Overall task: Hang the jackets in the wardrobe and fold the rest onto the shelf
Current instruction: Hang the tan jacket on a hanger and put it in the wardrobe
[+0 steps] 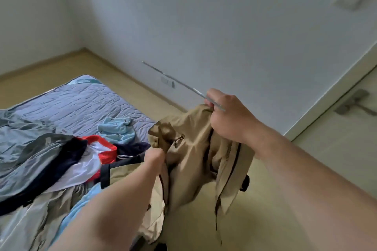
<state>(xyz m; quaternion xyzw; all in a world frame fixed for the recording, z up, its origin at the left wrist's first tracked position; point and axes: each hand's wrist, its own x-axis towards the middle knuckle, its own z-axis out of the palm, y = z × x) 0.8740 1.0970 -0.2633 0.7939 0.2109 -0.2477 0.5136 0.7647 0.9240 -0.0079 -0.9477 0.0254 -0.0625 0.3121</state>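
A tan jacket (191, 149) with dark trim hangs in front of me, above the floor beside the mattress. My right hand (228, 116) grips its upper edge together with a thin metal hanger (173, 79) whose straight bar sticks out up and to the left. My left hand (155, 157) grips a fold of the jacket lower down, near a metal ring. A pile of clothes (61, 157) lies on the mattress at the left: grey, navy, red-and-white and light blue pieces.
The mattress (77, 104) with a bluish quilted cover lies on the pale wood floor (306, 199). White walls meet in the far corner. A door with a lever handle (353, 102) stands at the right. A wall socket (167, 82) sits low on the wall.
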